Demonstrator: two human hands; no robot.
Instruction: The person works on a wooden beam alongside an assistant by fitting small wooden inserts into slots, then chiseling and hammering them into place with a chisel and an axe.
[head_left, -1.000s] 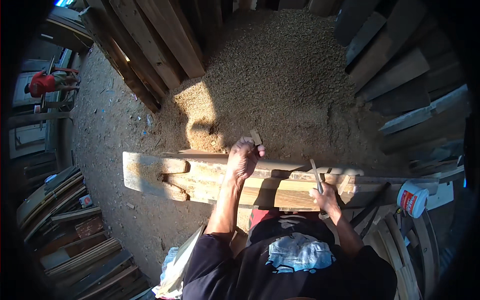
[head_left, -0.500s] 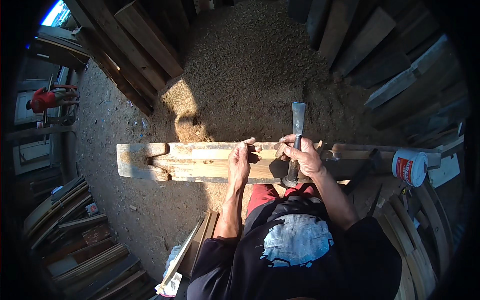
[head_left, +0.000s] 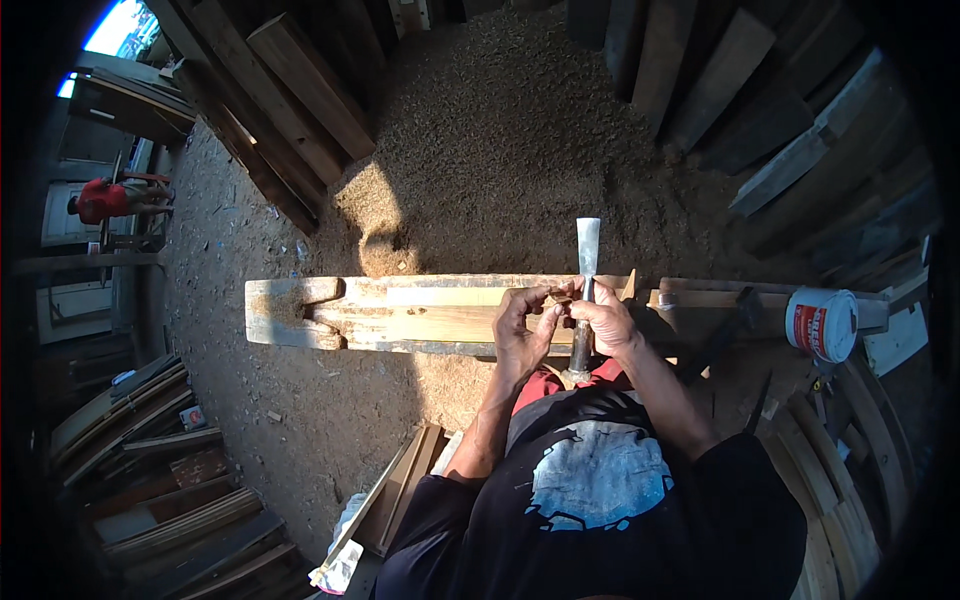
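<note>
A chisel [head_left: 588, 248] with a flared pale blade and a dark handle stands out in front of me, its blade pointing away and the handle's butt near my lap. My right hand [head_left: 612, 325] is closed around its handle, just below the blade. Close beside it, my left hand [head_left: 522, 335] has its fingers bent and drawn together, the tips meeting those of the right hand. Whatever sits between the fingertips is too small and dark to make out. Both hands are over a long wooden bench [head_left: 290, 300], on which a pale, freshly cut board [head_left: 450, 322] lies lengthwise.
A white bucket [head_left: 822, 326] with a red label stands by the bench's right end. Planks [head_left: 310, 95] lean at the far left and others [head_left: 725, 90] at the far right. Timber is stacked [head_left: 190, 500] at the near left. A person in red [head_left: 105, 200] is at the far left.
My left hand has moved right, bringing its fingers against those of my right hand. The chisel has shifted slightly left and nearer, still in the right hand.
</note>
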